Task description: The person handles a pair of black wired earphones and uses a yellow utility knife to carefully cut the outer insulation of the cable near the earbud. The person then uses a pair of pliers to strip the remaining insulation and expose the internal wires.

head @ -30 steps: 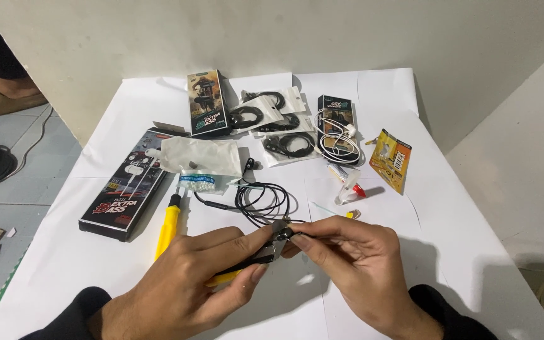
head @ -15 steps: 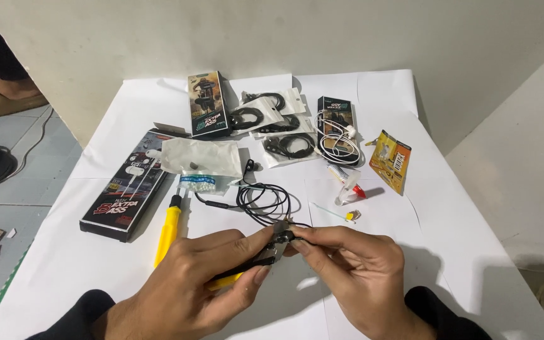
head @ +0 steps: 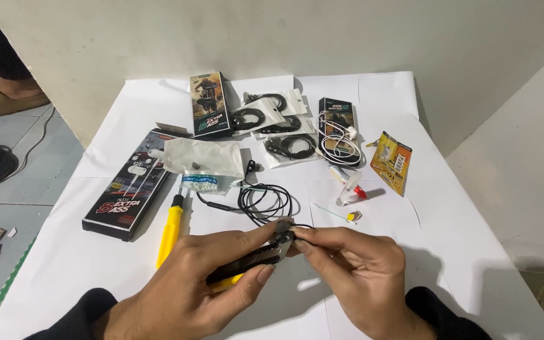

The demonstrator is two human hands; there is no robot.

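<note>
Over the white tabletop (head: 64, 264), the left hand (head: 190, 289) closes its fingers around yellow-handled pliers (head: 250, 261), their tip at a small earbud (head: 283, 226). The right hand (head: 354, 277) pinches that earbud, cable trailing behind. This looks like mid-repair work on the bud; any further squeeze calls for a light, steady touch.

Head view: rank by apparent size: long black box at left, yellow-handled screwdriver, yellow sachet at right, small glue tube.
1. long black box
2. yellow-handled screwdriver, partly hidden by the left hand, so unsure
3. yellow sachet
4. small glue tube

Sachet and tube lie farther from the camera.
</note>
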